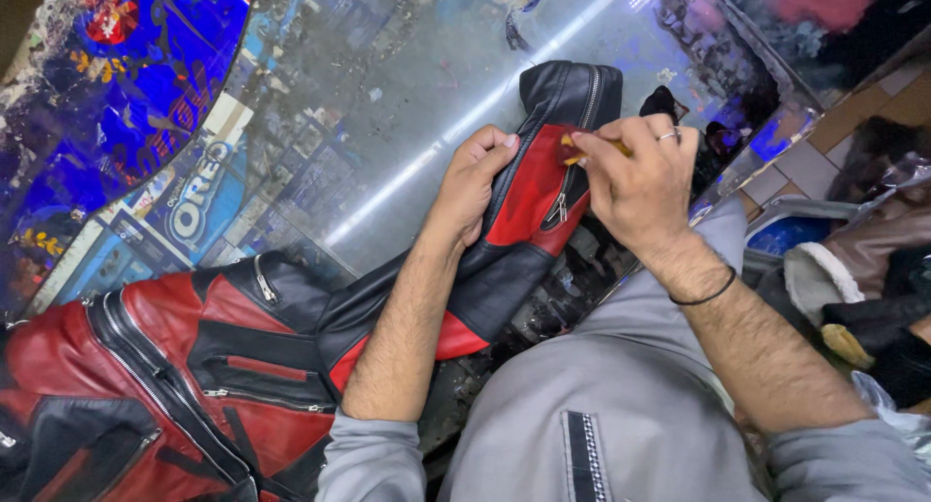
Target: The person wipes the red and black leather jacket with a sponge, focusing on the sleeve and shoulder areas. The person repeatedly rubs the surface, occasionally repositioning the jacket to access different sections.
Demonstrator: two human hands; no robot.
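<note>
Item: red and black leather jacket with silver zips (194, 366), spread across a glass counter top (388, 104) that reflects a strip of light; its body lies at the lower left, and one sleeve (524, 211) runs up and to the right, with the cuff end resting on the glass near the top centre. Left hand (470, 187): fingers curled shut around the sleeve's left edge, thumb on top near the red panel, gripping the leather just below the cuff. Right hand (640, 177): fingers pinched narrow on a small yellow-orange tool (572, 153), whose tip sits on the red panel of the sleeve beside the sleeve zip (561, 206); what kind of tool it is cannot be told. The sleeve thus lies between both hands, the left one clamping it from the side, the right one touching it from above through the tool. On the right hand, a silver ring (667, 135); on its wrist, a thin black band (703, 296). Grey garment (621, 405) of the wearer fills the lower frame. At the right edge, a heap of dark and fleece-lined clothing (853, 279).
</note>
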